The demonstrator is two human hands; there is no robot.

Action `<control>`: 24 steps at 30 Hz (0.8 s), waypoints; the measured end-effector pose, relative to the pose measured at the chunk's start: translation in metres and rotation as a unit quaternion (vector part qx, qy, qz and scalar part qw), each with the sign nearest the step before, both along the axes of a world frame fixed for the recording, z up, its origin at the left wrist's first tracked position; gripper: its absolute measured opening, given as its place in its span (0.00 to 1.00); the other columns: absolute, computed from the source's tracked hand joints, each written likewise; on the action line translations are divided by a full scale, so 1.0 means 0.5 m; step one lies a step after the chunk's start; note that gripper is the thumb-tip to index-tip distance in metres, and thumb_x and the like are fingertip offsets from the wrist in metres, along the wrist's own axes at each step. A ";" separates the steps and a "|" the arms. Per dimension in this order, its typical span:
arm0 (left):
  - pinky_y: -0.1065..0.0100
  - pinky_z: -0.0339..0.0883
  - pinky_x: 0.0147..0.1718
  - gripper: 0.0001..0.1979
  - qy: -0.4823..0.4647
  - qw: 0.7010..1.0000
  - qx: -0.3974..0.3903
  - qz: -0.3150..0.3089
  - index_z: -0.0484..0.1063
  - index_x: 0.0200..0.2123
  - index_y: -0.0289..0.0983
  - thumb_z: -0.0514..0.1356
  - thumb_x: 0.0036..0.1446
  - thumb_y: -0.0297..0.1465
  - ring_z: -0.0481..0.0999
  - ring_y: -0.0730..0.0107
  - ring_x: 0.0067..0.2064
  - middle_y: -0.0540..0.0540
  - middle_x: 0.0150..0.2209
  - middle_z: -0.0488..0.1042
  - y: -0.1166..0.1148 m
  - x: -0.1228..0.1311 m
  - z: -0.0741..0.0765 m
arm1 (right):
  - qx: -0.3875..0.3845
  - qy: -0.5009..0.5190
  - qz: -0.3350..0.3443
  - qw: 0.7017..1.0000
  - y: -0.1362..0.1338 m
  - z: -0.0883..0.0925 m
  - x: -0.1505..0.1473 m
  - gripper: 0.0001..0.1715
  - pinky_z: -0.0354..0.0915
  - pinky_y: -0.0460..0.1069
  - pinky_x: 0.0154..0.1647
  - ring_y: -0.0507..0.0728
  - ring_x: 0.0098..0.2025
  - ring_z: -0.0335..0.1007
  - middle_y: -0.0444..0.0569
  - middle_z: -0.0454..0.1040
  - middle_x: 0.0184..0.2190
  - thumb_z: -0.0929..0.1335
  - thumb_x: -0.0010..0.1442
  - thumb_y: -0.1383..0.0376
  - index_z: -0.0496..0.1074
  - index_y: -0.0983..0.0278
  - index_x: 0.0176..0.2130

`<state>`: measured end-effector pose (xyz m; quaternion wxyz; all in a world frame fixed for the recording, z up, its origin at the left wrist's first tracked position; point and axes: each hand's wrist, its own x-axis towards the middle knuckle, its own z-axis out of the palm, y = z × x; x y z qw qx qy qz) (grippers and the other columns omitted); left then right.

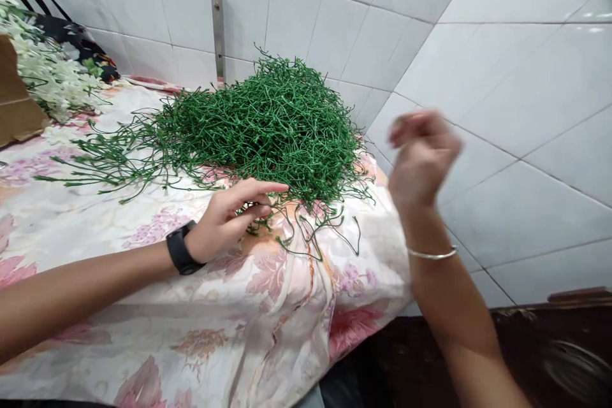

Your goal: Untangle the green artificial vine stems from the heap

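Lightly, the open left hand (pixel 234 213) touched a tangled heap of thin green stems (pixel 268 121) on the flowered cloth (pixel 215 338); the raised right hand (pixel 421 156) was blurred, its grip impossible to tell.

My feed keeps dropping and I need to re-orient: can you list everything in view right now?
green stems: one tangled pile, green, on the cloth by the wall
floral cloth: one, cream and pink, covering the work surface
white flowers: one bunch, white, far left
cardboard: one piece, brown, left edge
metal strip: one, silver, on the wall behind the pile
tiled wall: white, behind and right
watch: one, black, left wrist
bangle: one, silver, right wrist
left hand: one, fingers touching the pile's near edge
right hand: one, raised right of the pile, blurred
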<state>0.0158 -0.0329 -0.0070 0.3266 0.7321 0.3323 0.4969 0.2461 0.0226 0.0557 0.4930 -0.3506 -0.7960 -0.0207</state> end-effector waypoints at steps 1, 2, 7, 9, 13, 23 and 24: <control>0.69 0.62 0.35 0.15 -0.004 1.000 -0.010 0.006 0.68 0.46 0.39 0.55 0.53 0.26 0.69 0.71 0.35 0.47 0.32 0.71 0.002 -0.002 -0.003 | 0.040 0.064 -0.020 0.997 0.013 0.005 0.017 0.22 0.54 0.51 0.33 0.52 0.32 0.62 0.48 0.66 0.29 0.51 0.63 0.57 0.66 0.61 0.32; 0.69 0.62 0.35 0.16 -0.018 1.000 -0.020 0.011 0.67 0.47 0.39 0.55 0.53 0.27 0.69 0.71 0.34 0.47 0.32 0.71 0.006 -0.002 -0.004 | 0.057 0.113 -0.040 0.991 0.024 0.008 0.029 0.18 0.55 0.50 0.32 0.52 0.32 0.62 0.48 0.66 0.30 0.54 0.62 0.57 0.66 0.61 0.33; 0.67 0.61 0.39 0.18 -0.086 0.995 -0.045 0.024 0.63 0.49 0.36 0.56 0.53 0.30 0.70 0.69 0.36 0.47 0.31 0.71 0.028 0.007 0.004 | 0.016 0.026 -0.041 0.999 0.037 -0.006 0.015 0.15 0.57 0.54 0.45 0.54 0.39 0.64 0.45 0.68 0.28 0.57 0.61 0.58 0.70 0.59 0.37; 0.67 0.61 0.39 0.17 -0.094 0.994 -0.048 0.020 0.64 0.47 0.35 0.56 0.52 0.30 0.71 0.69 0.36 0.47 0.32 0.71 0.036 0.004 0.009 | 0.005 -0.060 -0.014 0.998 0.035 -0.017 -0.005 0.16 0.54 0.55 0.49 0.54 0.44 0.62 0.46 0.70 0.34 0.57 0.61 0.59 0.70 0.57 0.40; 0.68 0.62 0.38 0.15 -0.113 0.993 -0.044 0.011 0.65 0.44 0.34 0.56 0.51 0.27 0.70 0.72 0.35 0.48 0.31 0.71 0.048 -0.010 0.016 | -0.019 -0.232 0.006 0.972 0.038 -0.034 -0.026 0.18 0.45 0.58 0.57 0.57 0.58 0.48 0.45 0.60 0.54 0.58 0.60 0.59 0.63 0.54 0.50; 0.67 0.62 0.43 0.21 -0.105 0.994 -0.010 -0.033 0.61 0.50 0.34 0.58 0.51 0.26 0.70 0.71 0.39 0.46 0.35 0.70 0.043 -0.015 0.022 | 0.007 -0.221 0.101 0.970 -0.031 -0.046 -0.085 0.07 0.44 0.54 0.53 0.53 0.47 0.63 0.43 0.72 0.37 0.61 0.59 0.62 0.68 0.59 0.36; 0.67 0.63 0.43 0.20 -0.100 0.994 -0.006 -0.038 0.61 0.49 0.34 0.58 0.51 0.26 0.70 0.71 0.39 0.46 0.35 0.70 0.039 -0.013 0.022 | 0.007 -0.233 0.111 0.966 -0.036 -0.053 -0.091 0.07 0.43 0.54 0.52 0.52 0.45 0.64 0.42 0.72 0.35 0.62 0.58 0.62 0.68 0.60 0.35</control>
